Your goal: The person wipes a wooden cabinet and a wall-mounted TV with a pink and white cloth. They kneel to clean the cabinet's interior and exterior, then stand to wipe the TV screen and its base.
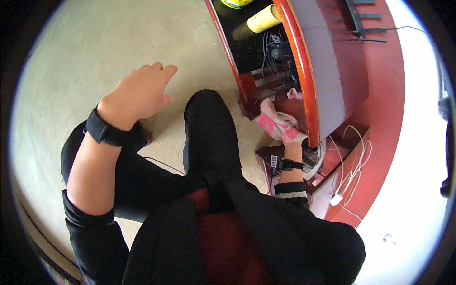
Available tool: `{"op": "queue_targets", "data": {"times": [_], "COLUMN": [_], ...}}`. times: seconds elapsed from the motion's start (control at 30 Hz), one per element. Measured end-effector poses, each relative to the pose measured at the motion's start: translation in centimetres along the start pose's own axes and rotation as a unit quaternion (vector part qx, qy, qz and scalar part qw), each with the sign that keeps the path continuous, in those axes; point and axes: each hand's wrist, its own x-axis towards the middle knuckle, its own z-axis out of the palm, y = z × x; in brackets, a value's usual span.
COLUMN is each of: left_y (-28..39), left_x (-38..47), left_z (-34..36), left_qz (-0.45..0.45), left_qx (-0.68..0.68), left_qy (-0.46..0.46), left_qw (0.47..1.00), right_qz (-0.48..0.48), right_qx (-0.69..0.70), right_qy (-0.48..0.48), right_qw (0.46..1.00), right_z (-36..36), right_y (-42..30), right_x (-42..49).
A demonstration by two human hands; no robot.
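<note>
My right hand [292, 146] is at the side of a red-brown wooden cabinet [305, 67]. It holds a pink and white cloth [279, 124], which covers most of the fingers. The cloth bunches against the shelf end, just left of the glossy curved edge. Another bit of pink cloth [294, 94] shows on the shelf behind. My left hand [137, 94] hangs over the concrete floor [107, 42] left of my knee, holding nothing, with its thumb and index finger apart. Each wrist wears a black strap.
On the cabinet's black shelf lie a pale yellow cylinder [264, 19], a yellow-green container [236, 3] and tangled black cables [274, 60]. A black router [356, 19] sits on top. White cables with an adapter [336, 200] hang near the red wall band [386, 117].
</note>
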Motion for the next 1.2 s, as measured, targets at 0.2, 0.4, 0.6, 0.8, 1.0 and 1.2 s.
{"op": "queue_targets", "data": {"times": [0.2,0.4,0.6,0.8,1.0,1.2], "left_y": [0.0,0.5,0.6,0.9,1.0,0.8], "left_x": [-0.8,-0.8,-1.2,-0.6,-0.1,0.3], "left_z": [0.2,0.3,0.4,0.3,0.3,0.9], "left_qz": [-0.006,-0.024,0.002,0.013,-0.001,0.022], "left_qx": [0.004,0.024,0.017,0.008,0.030,0.043], "left_qy": [0.007,-0.017,0.011,0.002,-0.005,0.055], "left_qw": [1.000,0.999,1.000,1.000,1.000,0.997], "right_qz": [0.111,0.184,0.177,0.185,0.136,0.142], "right_qx": [-0.019,-0.011,-0.016,0.007,0.014,0.043], "right_qy": [0.132,0.192,0.189,0.157,0.044,-0.140], "right_qw": [0.985,0.964,0.966,0.970,0.990,0.979], "right_z": [-5.6,-8.8,-7.3,-6.0,-1.1,5.3], "right_y": [6.7,12.8,11.2,8.5,4.9,4.5], "right_x": [2.5,2.2,1.9,-0.5,-5.2,-8.4]}}
